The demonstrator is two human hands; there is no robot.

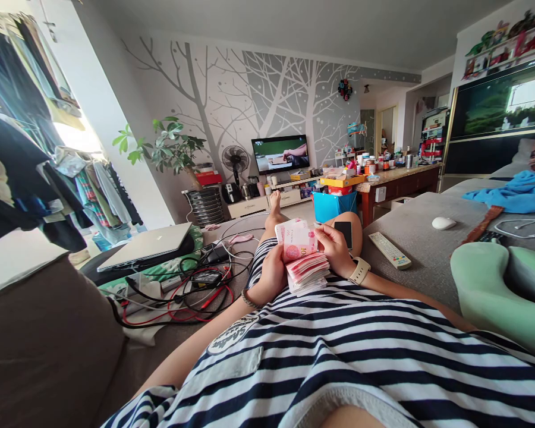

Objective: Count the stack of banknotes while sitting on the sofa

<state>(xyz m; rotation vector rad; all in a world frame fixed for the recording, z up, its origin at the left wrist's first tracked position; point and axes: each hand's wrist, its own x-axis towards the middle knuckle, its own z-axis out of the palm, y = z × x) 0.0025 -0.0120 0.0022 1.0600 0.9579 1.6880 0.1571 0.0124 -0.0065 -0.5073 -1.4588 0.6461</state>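
A person in a striped shirt (339, 345) reclines on a grey sofa (410, 238), a stack of pink banknotes (307, 272) resting on the lap. The left hand (273, 268) grips the stack from the left, fingers curled around its near edge, a bracelet at the wrist. The right hand (334, 248) (a pale watch (359, 271) on its wrist) pinches the top note (298, 239) between thumb and fingers and lifts it upright off the pile, so its printed face shows.

Just beyond the right hand, a dark phone (344, 233) lies on the person's knee. To the right on the sofa sit a remote (389, 249), a white mouse (443, 223) farther off, and a green cushion (494, 285) near the right edge. To the left, a closed laptop (148, 245) rests beside a tangle of red and black cables (191, 291).

At the far wall, a television (280, 153) is switched on, flanked by a fan (235, 160) and a potted plant (169, 148), below a mural of bare trees. A crowded desk (396, 178) stands far right; clothes (22, 154) hang at the left.
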